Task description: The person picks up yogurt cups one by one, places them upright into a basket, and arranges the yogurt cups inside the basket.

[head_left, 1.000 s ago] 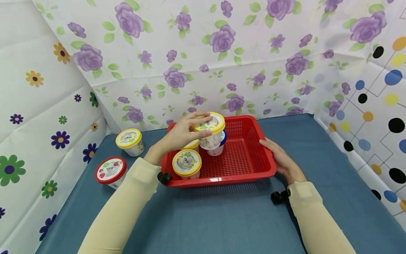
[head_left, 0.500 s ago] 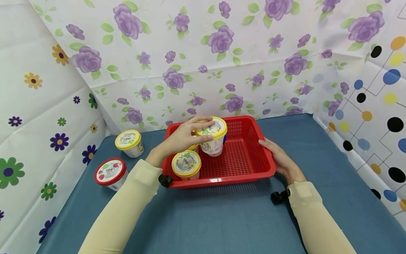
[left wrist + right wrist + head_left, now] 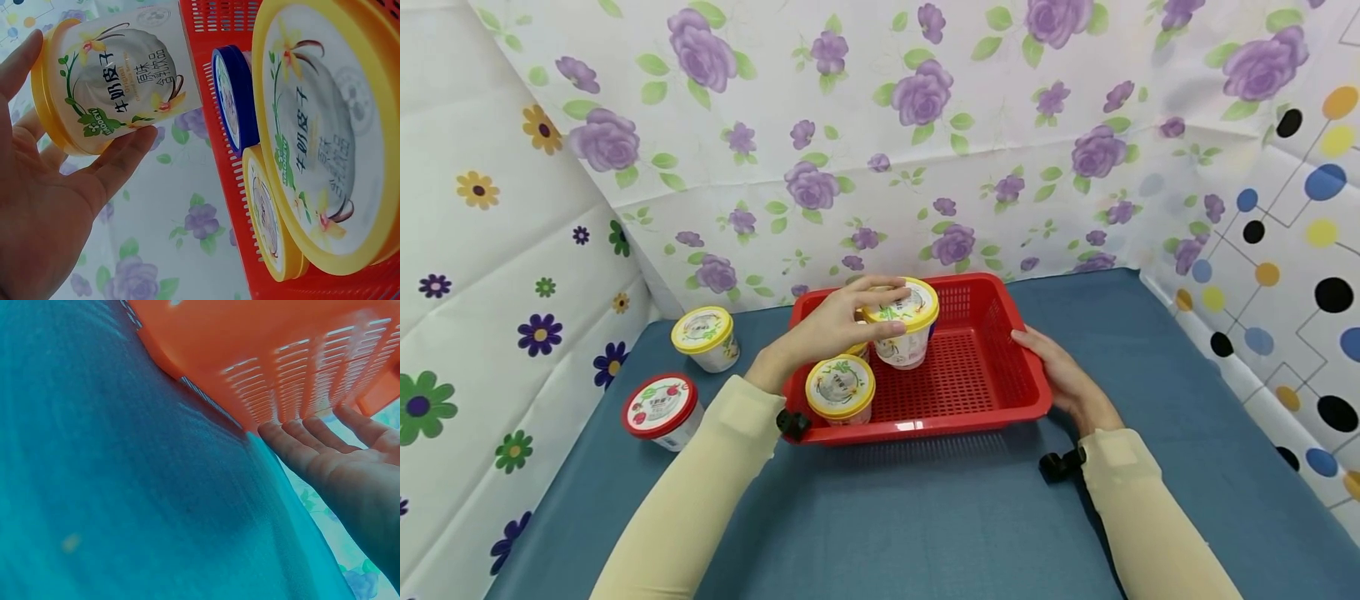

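My left hand grips a yellow-lidded dairy cup round its lid, thumb on the near side and fingers on the far side. The cup is upright, low inside the red basket. In the left wrist view, the same cup shows its printed side between the spread thumb and fingers. Two other yellow-lidded cups stand at the basket's left, one partly covered by the hand. A blue-lidded cup is behind the held one. My right hand touches the basket's right side, its straight fingers against the slotted wall.
Left of the basket, on the blue cloth, stand a yellow-lidded cup and a red-lidded cup. A flower-patterned sheet rises behind the basket; a dotted sheet is on the right.
My left hand has lowered the yellow-lidded cup into the basket and slightly to the right, and it now mostly hides the blue-lidded cup. The right hand stays at the basket's side.
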{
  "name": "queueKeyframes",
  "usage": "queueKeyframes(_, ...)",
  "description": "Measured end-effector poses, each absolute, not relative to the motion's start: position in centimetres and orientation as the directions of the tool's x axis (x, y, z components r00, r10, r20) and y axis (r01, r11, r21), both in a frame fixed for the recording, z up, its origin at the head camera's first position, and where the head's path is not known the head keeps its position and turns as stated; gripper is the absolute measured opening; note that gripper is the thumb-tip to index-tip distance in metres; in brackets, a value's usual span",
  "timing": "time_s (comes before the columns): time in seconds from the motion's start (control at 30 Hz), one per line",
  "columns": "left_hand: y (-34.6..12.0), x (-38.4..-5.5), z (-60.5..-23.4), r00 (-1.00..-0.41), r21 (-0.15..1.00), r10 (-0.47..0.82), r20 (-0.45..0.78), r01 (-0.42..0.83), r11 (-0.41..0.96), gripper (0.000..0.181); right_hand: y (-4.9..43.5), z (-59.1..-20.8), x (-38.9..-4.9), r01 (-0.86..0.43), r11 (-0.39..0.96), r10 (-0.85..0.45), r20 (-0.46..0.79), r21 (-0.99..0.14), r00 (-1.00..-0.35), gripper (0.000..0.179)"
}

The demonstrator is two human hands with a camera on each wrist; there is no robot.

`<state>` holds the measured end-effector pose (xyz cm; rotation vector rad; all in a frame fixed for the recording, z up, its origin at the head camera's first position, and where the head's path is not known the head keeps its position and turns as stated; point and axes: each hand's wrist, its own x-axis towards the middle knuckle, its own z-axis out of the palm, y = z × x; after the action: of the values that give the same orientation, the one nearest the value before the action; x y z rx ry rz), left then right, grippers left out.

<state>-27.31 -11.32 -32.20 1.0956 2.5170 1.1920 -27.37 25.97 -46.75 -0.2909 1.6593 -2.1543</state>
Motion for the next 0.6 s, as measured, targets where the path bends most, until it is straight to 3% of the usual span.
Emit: queueKeyframes(0.6, -10.1, -27.5, -32.7, -0.654, 0.685, 0.754, 0.051, 0.573, 0.45, 0.061, 25.9, -46.8, -27.3, 0.179, -0.211, -0.432, -0.073, -0.961, -0.899, 0.058)
